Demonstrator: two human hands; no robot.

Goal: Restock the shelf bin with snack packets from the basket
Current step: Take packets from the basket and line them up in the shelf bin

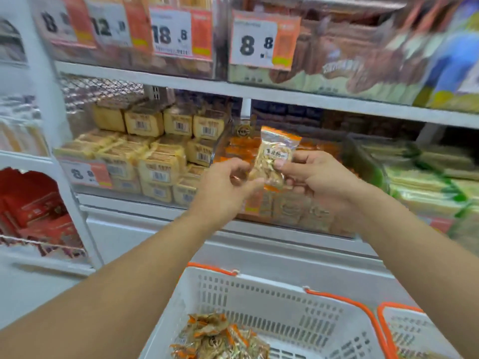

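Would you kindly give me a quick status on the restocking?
Both hands, left hand and right hand, pinch one snack packet before the shelf bin. More packets wait in the basket. Nothing blocks the bin.

Yellow biscuit packs (155, 151) left, green packs (425, 182) right — price tags (259, 40) above, seemingly blurred.

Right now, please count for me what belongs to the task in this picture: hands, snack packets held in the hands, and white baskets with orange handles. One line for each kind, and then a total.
Hands: 2, the left hand and the right hand
Snack packets held: 1, the snack packet gripped by both hands
White baskets: 2, the near basket and a second basket at its right
Total: 5
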